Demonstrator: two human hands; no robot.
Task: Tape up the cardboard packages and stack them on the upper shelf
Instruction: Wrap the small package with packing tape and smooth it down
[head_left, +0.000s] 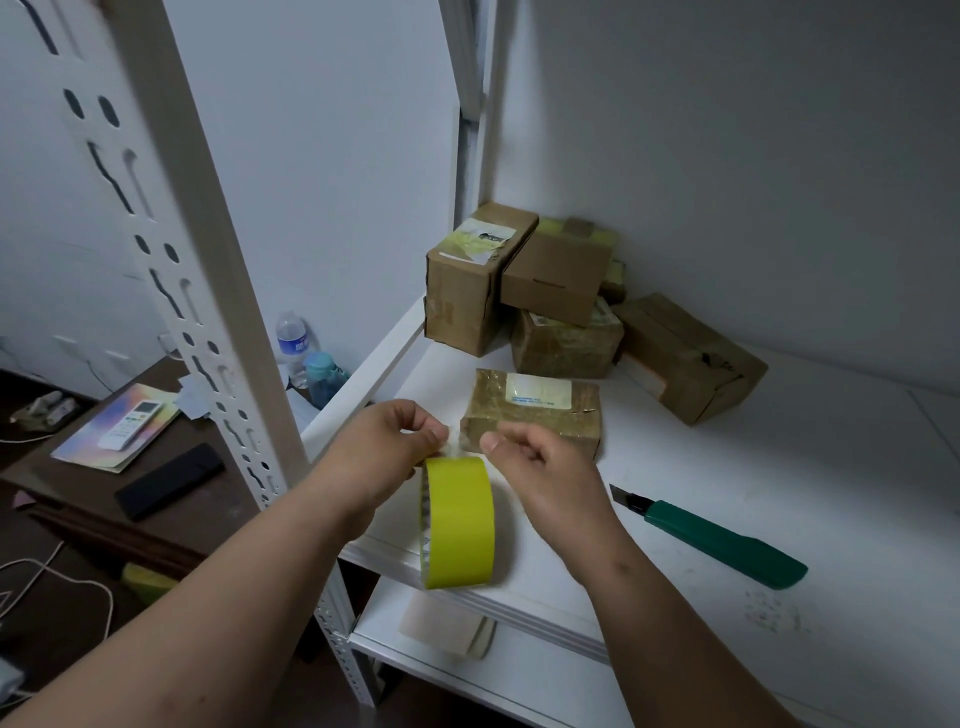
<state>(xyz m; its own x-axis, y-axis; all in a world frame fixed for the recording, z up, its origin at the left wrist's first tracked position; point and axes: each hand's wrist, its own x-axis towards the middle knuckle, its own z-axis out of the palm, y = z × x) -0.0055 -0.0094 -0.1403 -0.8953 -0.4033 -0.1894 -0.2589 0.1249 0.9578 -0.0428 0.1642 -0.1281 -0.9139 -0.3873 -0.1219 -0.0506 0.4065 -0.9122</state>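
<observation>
Nearest to us, at the front edge of the white shelf board (810, 467), we hold the yellow roll of packing tape (460, 525) upright on its rim, probably so the loose end comes off the top and can be drawn straight towards the box behind it. Our left hand (384, 441) reaches in from the left corner, fingers curled, thumb and fingertips pinching the pale free end of tape at the top of the roll. Our right hand (540, 467) comes in from the right with its forearm angled across the board; its fingers are also curled, the thumb close to the same tape end, though we cannot tell whether it pinches the tape or only steadies it.

Just right of the hands a green-handled utility knife (722, 540) lies flat on the board, blade towards the roll, within easy reach for cutting.

Directly behind the roll sits the small brown cardboard box with a white label (535, 410), flat on the board and seemingly next to be taped.

Farther back, in the rear left corner against the wall, a pile of brown cardboard packages (524, 291) leans together, with one longer package (685, 356) lying to its right. None is yet on a higher shelf.
</observation>
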